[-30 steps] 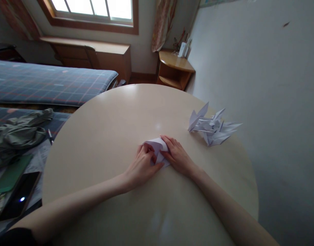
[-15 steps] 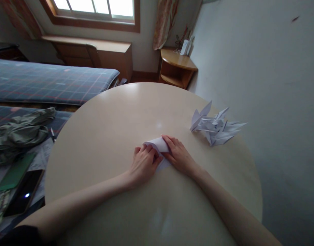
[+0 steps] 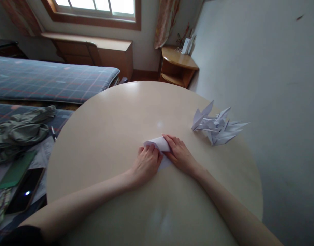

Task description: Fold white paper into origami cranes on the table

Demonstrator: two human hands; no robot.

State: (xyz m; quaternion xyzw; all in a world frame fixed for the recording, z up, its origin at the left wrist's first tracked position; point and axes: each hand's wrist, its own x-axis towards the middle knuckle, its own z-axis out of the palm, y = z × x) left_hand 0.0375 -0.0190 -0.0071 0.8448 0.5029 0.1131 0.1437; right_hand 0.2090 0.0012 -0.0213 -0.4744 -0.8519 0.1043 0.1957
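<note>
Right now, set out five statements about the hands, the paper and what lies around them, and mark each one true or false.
1. The left hand and the right hand both touch the same white paper. True.
2. The folded paper shapes lie to the left of the left hand. False: they lie beyond the right hand, on the right side of the round table.
3. The white paper is spread fully flat. False: part of it is curled over.
4. A crumpled grey-green cloth lies off to the left of the table. True.
5. The phone lies on the table. False: it lies off the table, to its left.
</note>
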